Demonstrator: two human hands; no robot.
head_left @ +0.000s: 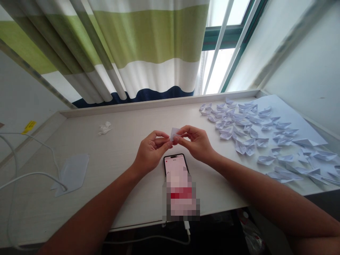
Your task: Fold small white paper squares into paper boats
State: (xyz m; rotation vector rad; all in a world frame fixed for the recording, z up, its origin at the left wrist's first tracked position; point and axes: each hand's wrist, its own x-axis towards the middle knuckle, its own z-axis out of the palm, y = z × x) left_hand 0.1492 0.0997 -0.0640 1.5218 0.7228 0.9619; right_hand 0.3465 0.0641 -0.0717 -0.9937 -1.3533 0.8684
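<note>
My left hand (151, 150) and my right hand (195, 141) meet above the middle of the white table (119, 148). Both pinch a small folded piece of white paper (174, 133) between thumb and fingers. The paper is held in the air, just beyond a phone (176, 170) that lies flat on the table with its screen lit. To the right, several folded paper boats (252, 131) are spread over the tabletop.
A large white sheet (289, 117) lies at the far right under some boats. A crumpled paper scrap (105, 128) sits at the back left. A folded white sheet (71, 173) and white cables (32, 173) lie at the left. A striped curtain (138, 49) hangs behind the table.
</note>
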